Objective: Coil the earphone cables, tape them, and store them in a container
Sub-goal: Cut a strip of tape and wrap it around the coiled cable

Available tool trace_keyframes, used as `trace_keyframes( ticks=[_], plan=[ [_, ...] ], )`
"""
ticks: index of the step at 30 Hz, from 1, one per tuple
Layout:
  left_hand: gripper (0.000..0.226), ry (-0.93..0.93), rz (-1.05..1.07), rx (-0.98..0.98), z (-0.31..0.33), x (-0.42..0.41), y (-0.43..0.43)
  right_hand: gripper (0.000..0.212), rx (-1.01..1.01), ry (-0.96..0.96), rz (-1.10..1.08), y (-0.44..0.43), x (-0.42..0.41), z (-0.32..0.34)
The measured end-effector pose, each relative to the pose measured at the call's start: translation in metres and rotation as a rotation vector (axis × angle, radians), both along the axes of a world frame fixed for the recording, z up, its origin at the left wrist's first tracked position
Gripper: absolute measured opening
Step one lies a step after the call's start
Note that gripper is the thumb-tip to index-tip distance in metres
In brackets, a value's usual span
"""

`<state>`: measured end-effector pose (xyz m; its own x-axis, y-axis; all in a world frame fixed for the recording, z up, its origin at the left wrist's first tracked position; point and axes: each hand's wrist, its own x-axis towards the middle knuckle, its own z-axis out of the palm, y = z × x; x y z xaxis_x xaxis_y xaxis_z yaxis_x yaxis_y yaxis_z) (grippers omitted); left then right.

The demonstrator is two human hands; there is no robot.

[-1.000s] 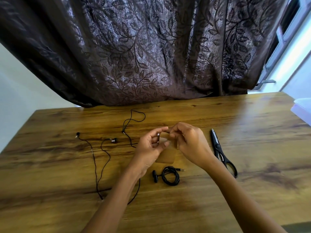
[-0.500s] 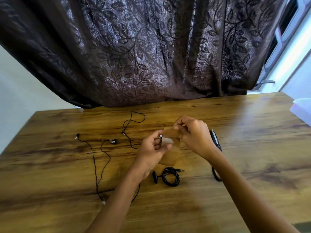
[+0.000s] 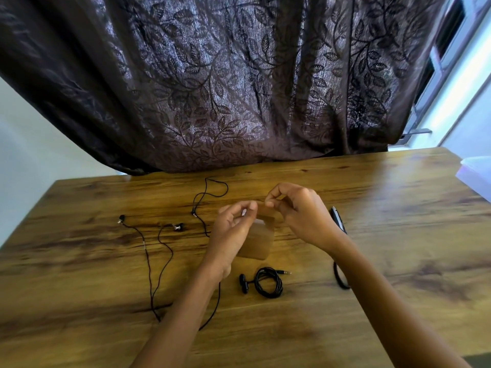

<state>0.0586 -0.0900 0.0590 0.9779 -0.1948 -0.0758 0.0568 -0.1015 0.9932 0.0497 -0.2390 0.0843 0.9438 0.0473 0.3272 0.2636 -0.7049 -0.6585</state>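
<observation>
Writing or brand marks cannot be made out on anything. My left hand (image 3: pixel 233 229) and right hand (image 3: pixel 300 213) are raised over the wooden table (image 3: pixel 372 235), fingers curled in, each pinching an end of a strip of brown tape (image 3: pixel 259 239) whose loose sheet hangs down between them. A small pale bit shows at my left fingertips; I cannot tell what it is. Just nearer me than the tape lies the coiled earphone (image 3: pixel 268 282), plug pointing right. Left of the tape sprawls the uncoiled earphone (image 3: pixel 159 251), its cable running under my left forearm. Right of the tape, the scissors (image 3: pixel 338 221) lie partly hidden beneath my right wrist. A pale container (image 3: pixel 475 176) sits at the table's far right edge.
</observation>
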Motion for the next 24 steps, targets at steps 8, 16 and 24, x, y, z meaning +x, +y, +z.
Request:
trace_keyframes(
  ticks=[8,16,24],
  plan=[
    [0.024,0.017,-0.028,-0.021,0.005,0.005,0.008,0.008,-0.015,0.004,0.019,0.001,-0.001,-0.006],
    [0.035,0.093,-0.050,-0.043,0.002,-0.002,0.006,0.008,0.029,0.030,0.018,0.000,0.000,-0.004],
    [0.021,0.227,-0.181,-0.151,0.006,0.003,0.014,0.012,0.092,0.048,0.038,-0.001,0.000,0.000]
  ],
)
